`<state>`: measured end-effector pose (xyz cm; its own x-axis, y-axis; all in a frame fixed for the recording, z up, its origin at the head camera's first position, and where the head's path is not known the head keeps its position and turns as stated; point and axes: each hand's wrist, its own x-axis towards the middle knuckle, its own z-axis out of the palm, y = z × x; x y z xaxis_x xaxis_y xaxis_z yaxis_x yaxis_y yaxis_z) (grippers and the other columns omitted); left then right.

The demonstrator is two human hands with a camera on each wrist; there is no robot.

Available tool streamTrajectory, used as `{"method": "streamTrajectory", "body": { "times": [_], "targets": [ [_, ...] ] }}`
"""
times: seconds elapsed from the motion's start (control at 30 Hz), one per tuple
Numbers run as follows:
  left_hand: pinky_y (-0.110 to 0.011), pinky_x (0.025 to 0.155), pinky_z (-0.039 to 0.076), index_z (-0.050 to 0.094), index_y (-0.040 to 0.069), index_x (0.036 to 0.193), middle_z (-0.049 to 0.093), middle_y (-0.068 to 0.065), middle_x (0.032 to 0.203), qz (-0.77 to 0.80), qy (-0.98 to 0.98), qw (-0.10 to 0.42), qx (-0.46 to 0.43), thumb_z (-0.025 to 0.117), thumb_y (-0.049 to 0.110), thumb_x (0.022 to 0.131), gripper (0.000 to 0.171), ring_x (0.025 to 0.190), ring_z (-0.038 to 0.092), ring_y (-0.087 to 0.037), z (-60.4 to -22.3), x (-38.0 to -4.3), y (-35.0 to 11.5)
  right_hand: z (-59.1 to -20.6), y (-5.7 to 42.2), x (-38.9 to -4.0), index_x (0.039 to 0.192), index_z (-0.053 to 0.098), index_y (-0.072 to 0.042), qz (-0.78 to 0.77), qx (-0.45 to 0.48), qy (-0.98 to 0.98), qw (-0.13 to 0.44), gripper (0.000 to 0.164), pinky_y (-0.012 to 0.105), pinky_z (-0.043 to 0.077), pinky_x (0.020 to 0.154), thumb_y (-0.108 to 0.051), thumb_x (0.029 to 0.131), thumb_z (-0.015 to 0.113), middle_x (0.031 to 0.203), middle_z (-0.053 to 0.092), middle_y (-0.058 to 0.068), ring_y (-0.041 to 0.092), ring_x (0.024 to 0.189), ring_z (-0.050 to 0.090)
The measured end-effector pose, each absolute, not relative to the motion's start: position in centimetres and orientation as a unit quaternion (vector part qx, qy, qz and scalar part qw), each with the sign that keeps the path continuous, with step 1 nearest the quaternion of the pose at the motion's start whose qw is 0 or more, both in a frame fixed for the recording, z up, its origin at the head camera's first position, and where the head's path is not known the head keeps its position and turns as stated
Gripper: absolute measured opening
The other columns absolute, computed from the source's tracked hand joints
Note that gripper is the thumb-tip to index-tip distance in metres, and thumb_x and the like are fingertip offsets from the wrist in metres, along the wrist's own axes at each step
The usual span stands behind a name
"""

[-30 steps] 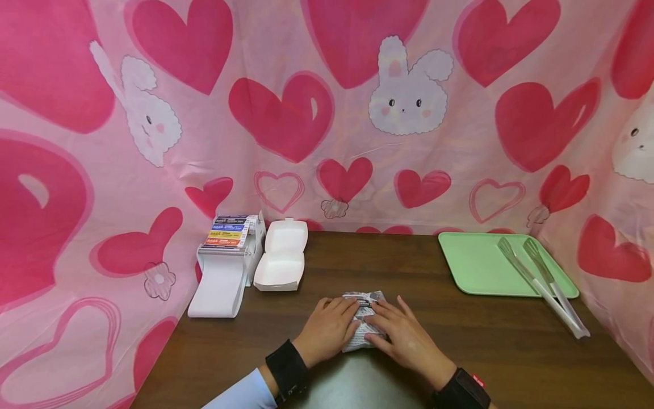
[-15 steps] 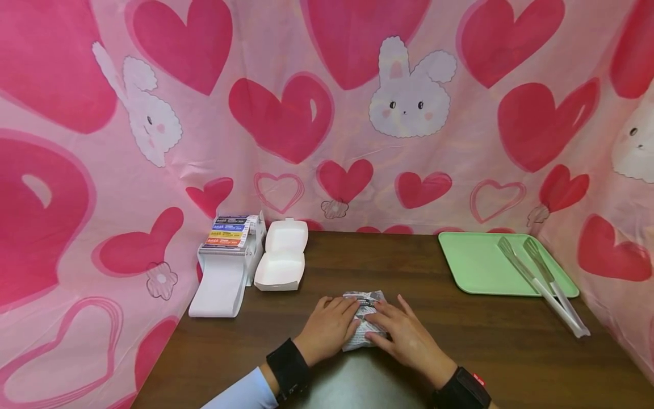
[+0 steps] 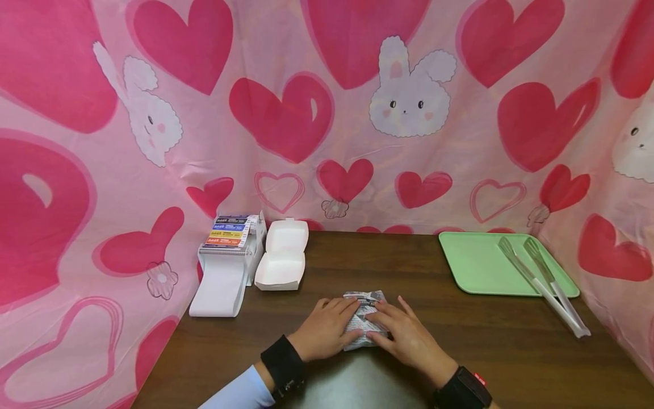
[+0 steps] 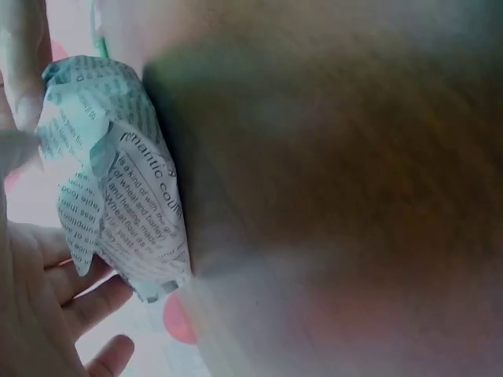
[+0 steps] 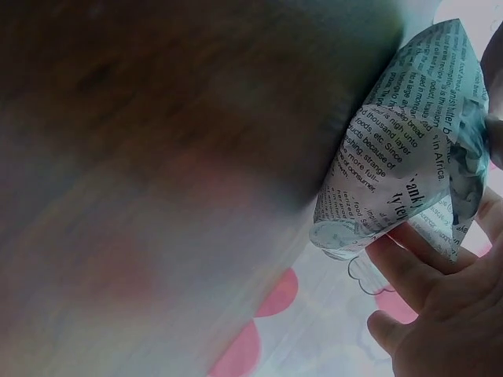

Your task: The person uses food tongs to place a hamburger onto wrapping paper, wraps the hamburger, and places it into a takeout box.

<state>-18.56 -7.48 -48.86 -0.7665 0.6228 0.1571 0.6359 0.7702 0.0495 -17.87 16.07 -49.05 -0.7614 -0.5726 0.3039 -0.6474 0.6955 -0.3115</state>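
Note:
In the head view a small parcel wrapped in newsprint-patterned paper (image 3: pixel 365 341) lies on the dark wooden table (image 3: pixel 378 261). My left hand (image 3: pixel 323 329) rests on its left side, fingers laid across the top and thumb near the front. On the right side my right hand (image 3: pixel 409 336) touches the paper with fairly straight, spread fingers. The left wrist view shows the wrapper (image 4: pixel 137 181) with a folded, creased flap. Folds and printed text also show on the parcel (image 5: pixel 393 157) in the right wrist view. What is inside the paper is hidden.
A roll dispenser (image 3: pixel 225 250) with a white sheet hanging out stands at the back left. Beside it an open white clamshell box (image 3: pixel 280 270) sits on the table. At right lies a green tray (image 3: pixel 470 267) with metal tongs (image 3: pixel 546 284) across its edge.
My left hand has shifted slightly left, and its thumb has moved lower towards the parcel's near end. The right hand and the parcel have hardly moved.

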Motion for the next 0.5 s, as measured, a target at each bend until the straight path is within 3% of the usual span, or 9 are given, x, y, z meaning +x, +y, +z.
{"method": "streamTrajectory", "body": {
  "times": [0.13, 0.5],
  "targets": [
    [-0.045, 0.107, 0.038, 0.043, 0.012, 0.154, 0.048, -0.003, 0.154, -0.062, -0.938, 0.039, -0.338, 0.047, 0.066, 0.099, 0.077, 0.138, 0.046, -0.020, -48.69, -18.65, -7.79, -48.97, 16.02, -17.90, 0.121, 0.072, -0.018, 0.205, 0.329, -0.918, 0.083, 0.036, 0.066, 0.029, 0.113, -0.043, 0.095, 0.069, 0.134, 0.066, 0.012, 0.031, 0.128, 0.059],
    [-0.048, 0.108, 0.036, 0.039, 0.015, 0.156, 0.042, 0.000, 0.158, -0.092, -0.933, 0.006, -0.348, 0.049, 0.071, 0.094, 0.084, 0.140, 0.044, -0.020, -48.93, -19.22, -8.47, -49.03, 15.91, -17.80, 0.120, 0.073, -0.018, 0.197, 0.331, -0.918, 0.097, 0.035, 0.065, 0.031, 0.112, -0.040, 0.094, 0.072, 0.133, 0.066, 0.012, 0.030, 0.128, 0.060]
  ]
}}
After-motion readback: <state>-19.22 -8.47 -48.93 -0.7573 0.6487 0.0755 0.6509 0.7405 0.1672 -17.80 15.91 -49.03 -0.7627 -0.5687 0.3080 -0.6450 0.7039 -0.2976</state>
